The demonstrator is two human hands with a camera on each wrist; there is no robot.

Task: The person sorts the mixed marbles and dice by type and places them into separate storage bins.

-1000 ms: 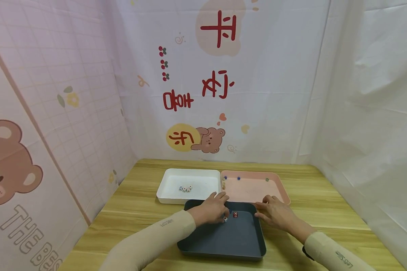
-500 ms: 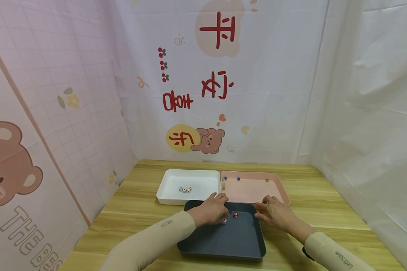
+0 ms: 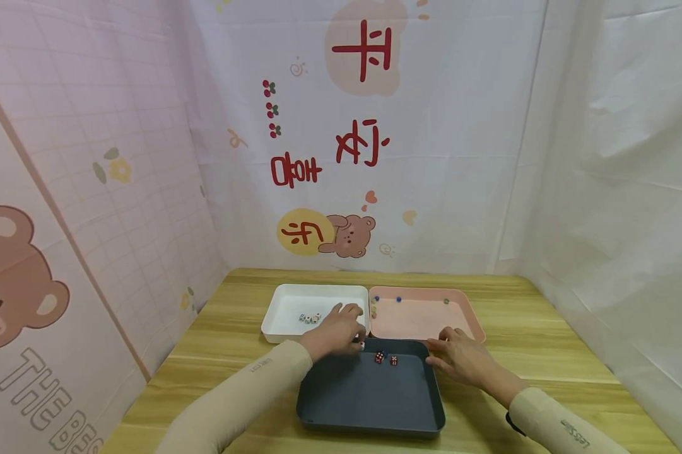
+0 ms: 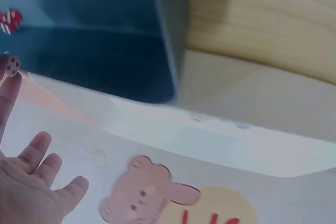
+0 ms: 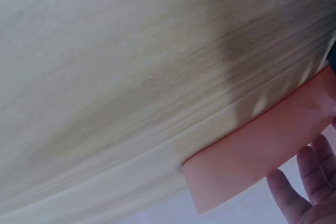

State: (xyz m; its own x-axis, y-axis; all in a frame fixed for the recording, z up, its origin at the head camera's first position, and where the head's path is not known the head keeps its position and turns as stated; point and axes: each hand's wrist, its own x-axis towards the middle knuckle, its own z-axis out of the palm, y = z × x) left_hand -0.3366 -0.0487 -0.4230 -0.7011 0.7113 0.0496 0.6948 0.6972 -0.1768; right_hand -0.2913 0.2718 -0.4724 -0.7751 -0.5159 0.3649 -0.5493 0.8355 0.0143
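Observation:
My left hand [image 3: 336, 331] is above the far left corner of the dark grey tray [image 3: 369, 403], beside the white tray. Between thumb and finger it pinches a white die [image 4: 12, 66] with red dots; the other fingers are spread. Red dice [image 3: 380, 357] with white dots lie near the tray's far side, with something blue close behind. My right hand [image 3: 462, 359] rests at the tray's far right corner, its fingers by the near wall of the pink tray [image 5: 236, 166] and holding no die. The right wrist view cuts off part of that hand.
The white tray [image 3: 281, 331], at the back left, holds several white dice [image 3: 309, 318]. Next to it the pink tray has blue beads [image 3: 399, 299], a green bead [image 3: 446, 301] and yellowish ones along its left wall. Printed cloth hangs behind the wooden table [image 3: 204, 353].
My left hand has lifted the white die from the dark tray and moved left and away from me, uncovering red dice. My right hand has stayed in place.

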